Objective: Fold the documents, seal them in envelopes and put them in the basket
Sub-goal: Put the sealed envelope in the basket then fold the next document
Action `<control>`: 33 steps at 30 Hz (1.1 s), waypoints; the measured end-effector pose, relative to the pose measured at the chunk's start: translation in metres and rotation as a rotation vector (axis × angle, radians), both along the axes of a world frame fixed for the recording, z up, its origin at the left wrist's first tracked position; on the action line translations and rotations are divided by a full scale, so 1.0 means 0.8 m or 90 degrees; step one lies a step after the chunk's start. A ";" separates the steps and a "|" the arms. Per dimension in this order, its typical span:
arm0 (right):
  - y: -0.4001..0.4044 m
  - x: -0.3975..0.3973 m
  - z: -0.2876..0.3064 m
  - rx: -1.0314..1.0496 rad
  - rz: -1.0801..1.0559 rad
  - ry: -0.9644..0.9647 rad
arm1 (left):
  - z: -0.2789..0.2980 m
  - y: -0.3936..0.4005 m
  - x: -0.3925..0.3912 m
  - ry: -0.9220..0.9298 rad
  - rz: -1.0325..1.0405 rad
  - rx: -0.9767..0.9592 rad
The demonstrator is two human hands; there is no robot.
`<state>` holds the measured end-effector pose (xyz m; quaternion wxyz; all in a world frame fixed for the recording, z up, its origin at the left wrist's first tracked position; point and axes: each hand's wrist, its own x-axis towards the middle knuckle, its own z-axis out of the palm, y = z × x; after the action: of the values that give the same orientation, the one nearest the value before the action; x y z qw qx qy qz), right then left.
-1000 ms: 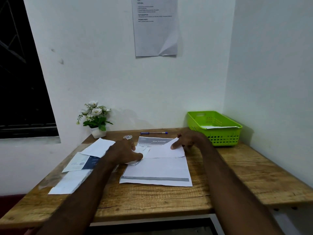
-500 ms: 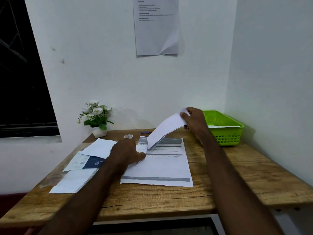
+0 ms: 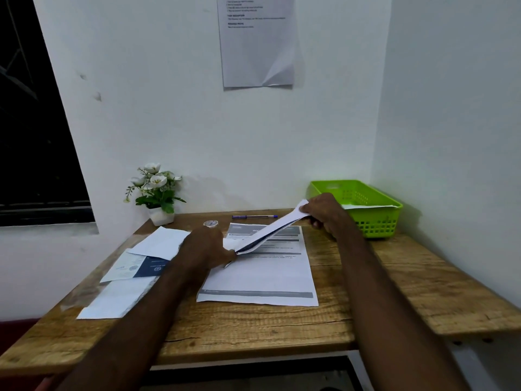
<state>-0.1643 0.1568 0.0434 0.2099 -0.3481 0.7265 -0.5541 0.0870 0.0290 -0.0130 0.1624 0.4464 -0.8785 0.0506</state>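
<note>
- Between both hands: a folded white paper document (image 3: 265,231), pinched by the left hand (image 3: 204,248) and gripped by the right hand (image 3: 324,211) — not yet enveloped.
- Beneath the fingers: a flat printed sheet (image 3: 262,275), unfolded.
- Beyond the right fingers: the green plastic basket (image 3: 375,218) — already holding white paper, likely a finished envelope.

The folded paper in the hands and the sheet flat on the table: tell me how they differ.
The folded paper is doubled over and lifted at a slant, the left hand pinching its low end and the right hand its high end; the flat sheet lies unfolded on the table, unheld. Both are white printed documents with grey bands.
</note>
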 end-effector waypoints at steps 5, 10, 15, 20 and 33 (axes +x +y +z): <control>0.002 0.000 -0.003 0.073 -0.018 0.021 | 0.005 0.005 0.003 0.027 -0.006 0.013; 0.009 0.003 0.002 0.109 -0.003 0.031 | 0.010 0.006 0.006 0.041 -0.014 0.047; 0.009 -0.002 0.004 0.101 -0.012 0.033 | 0.016 0.005 0.013 0.061 -0.025 0.099; 0.000 0.001 0.002 0.083 -0.030 0.042 | 0.022 0.007 0.016 0.068 -0.041 0.136; -0.020 0.021 -0.004 -0.005 -0.097 0.053 | 0.023 0.016 0.015 0.139 -0.017 0.067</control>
<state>-0.1478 0.1408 0.0401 0.1357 -0.3152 0.7569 -0.5562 0.0989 0.0422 0.0056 0.2338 0.4458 -0.8628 -0.0464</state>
